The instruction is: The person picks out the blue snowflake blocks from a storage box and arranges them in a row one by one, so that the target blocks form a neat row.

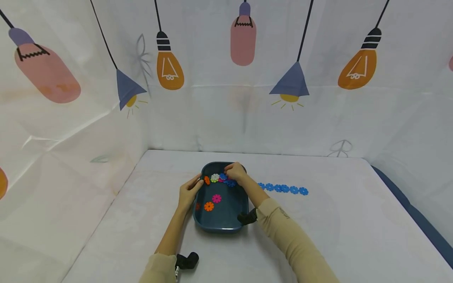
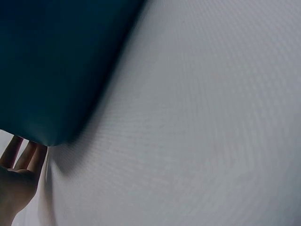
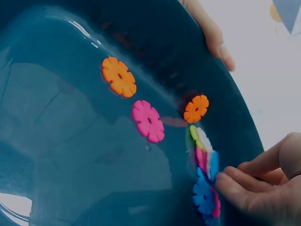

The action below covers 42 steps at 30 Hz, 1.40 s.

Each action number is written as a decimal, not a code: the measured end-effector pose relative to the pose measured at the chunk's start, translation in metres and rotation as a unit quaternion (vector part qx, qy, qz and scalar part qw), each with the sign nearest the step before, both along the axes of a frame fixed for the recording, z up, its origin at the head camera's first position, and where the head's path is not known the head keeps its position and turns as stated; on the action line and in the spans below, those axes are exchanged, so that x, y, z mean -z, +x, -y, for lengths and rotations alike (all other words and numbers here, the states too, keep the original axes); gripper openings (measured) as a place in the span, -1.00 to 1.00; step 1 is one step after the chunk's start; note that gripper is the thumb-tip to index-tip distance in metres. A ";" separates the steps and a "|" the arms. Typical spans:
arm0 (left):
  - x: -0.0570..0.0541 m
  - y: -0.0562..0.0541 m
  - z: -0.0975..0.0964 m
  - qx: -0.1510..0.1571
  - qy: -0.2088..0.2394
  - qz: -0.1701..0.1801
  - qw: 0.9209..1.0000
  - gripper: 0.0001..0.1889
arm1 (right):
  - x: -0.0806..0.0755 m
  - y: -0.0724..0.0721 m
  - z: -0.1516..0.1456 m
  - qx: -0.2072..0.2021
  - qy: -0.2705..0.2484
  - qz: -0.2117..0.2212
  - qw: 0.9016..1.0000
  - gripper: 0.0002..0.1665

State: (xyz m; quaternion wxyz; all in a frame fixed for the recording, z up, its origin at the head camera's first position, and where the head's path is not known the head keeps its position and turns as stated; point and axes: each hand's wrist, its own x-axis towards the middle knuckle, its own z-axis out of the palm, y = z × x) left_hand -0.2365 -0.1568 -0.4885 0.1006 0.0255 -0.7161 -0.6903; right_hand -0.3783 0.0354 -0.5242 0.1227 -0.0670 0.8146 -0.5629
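Flowers (image 3: pixel 148 121) of plastic lie in a dark tray (image 1: pixel 228 210), most of them gathered at its far end. In the head view that cluster is small: an orange flower (image 1: pixel 207 180), a whitish one (image 1: pixel 214 178), then blue and pink overlapping. The right wrist view separates it further, showing a yellow-green flower (image 3: pixel 194 134) against the white one, pink behind, and a blue flower (image 3: pixel 214 165) standing tilted at the fingertips. Nearer the tray's middle, a pink and an orange flower lie flat and apart.

The right hand (image 1: pixel 236 173) reaches over the far rim. Its fingers are bent, the tips close together at the blue flower; whether they pinch it or only touch it, I cannot tell. The left hand (image 1: pixel 188 192) holds the tray's left side, thumb at the rim. The left wrist view shows no flowers, only the tray's outer wall with three fingers (image 2: pixel 24 156) against its edge, slightly spread.

Only the head view takes in the row of blue flowers (image 1: pixel 293 190) on the white surface (image 1: pixel 336 228), right of the tray, as well as both beige sleeves (image 1: pixel 297 243) and the lamp-printed backdrop (image 1: pixel 212 110).
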 end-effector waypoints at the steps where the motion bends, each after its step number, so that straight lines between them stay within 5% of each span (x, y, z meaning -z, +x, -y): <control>1: 0.000 0.000 0.000 0.000 0.000 0.002 1.000 -0.58 | -0.006 0.002 -0.001 -0.010 -0.021 0.011 1.000 -0.65; 3: -0.001 0.000 0.000 0.000 -0.001 0.005 1.000 -0.58 | -0.017 0.010 -0.001 -0.015 -0.034 0.043 0.998 -0.68; 5: -0.001 0.000 -0.001 0.001 -0.003 0.006 1.000 -0.59 | -0.011 0.005 -0.002 -0.017 -0.049 0.050 0.997 -0.69; 10: 0.000 0.000 0.000 -0.004 -0.007 0.006 1.000 -0.59 | 0.026 -0.018 -0.004 -0.016 -0.023 -0.035 0.999 -0.64; 17: 0.002 0.000 0.000 0.002 0.001 -0.005 1.000 -0.59 | -0.068 0.056 0.008 0.001 0.013 0.050 0.999 -0.66; 20: 0.003 0.000 0.000 0.008 0.010 -0.014 1.000 -0.59 | -0.085 0.072 0.008 0.009 0.009 0.045 0.999 -0.64; 25: 0.002 0.000 0.000 0.008 0.007 -0.008 1.000 -0.58 | -0.089 0.081 0.008 0.006 0.017 0.055 0.998 -0.67; 34: 0.003 0.000 0.000 -0.003 -0.011 -0.004 1.000 -0.58 | -0.087 0.088 0.017 -0.057 0.020 0.102 0.993 -0.69; 42: 0.003 -0.001 0.000 0.003 -0.002 -0.004 1.000 -0.58 | -0.085 0.087 0.029 -0.059 -0.009 0.148 0.987 -0.65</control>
